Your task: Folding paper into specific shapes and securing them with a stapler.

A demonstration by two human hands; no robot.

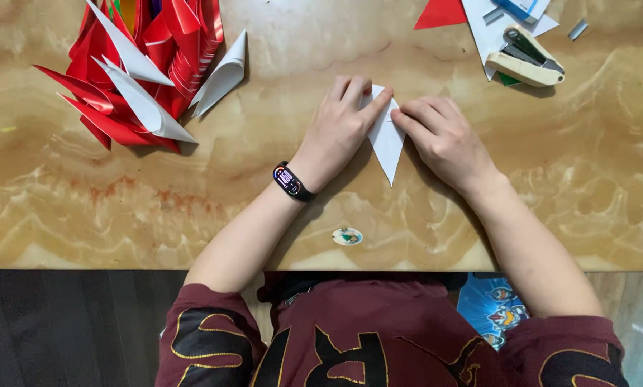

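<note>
One folded white paper piece (387, 140), a narrow triangle with its tip pointing toward the near edge, lay flat on the marbled tan table (85, 215), a little beyond the middle. Both hands pressed on its wide upper end. The left hand (339, 129) lay palm down, fingers stretched out and close together, their tips resting on the paper's upper left part; nothing was grasped. A dark band with a lit screen (291, 180) circled that wrist. The right hand (443, 136) also lay palm down, its fingers bent slightly and its fingertips (400, 116) pushing on the paper's right edge, just beside the left hand's fingertips. Both forearms ran back to the near edge, in dark red sleeves.

Toward the far left corner sat one heap of folded red and white paper points (139, 68); how many pieces it held could not be counted. One cream stapler (526, 59) rested toward the far right corner, on a white sheet (483, 29), with one red paper triangle (441, 12) at the far edge next to it. One small round sticker (347, 236) lay near the near edge, between the forearms.
</note>
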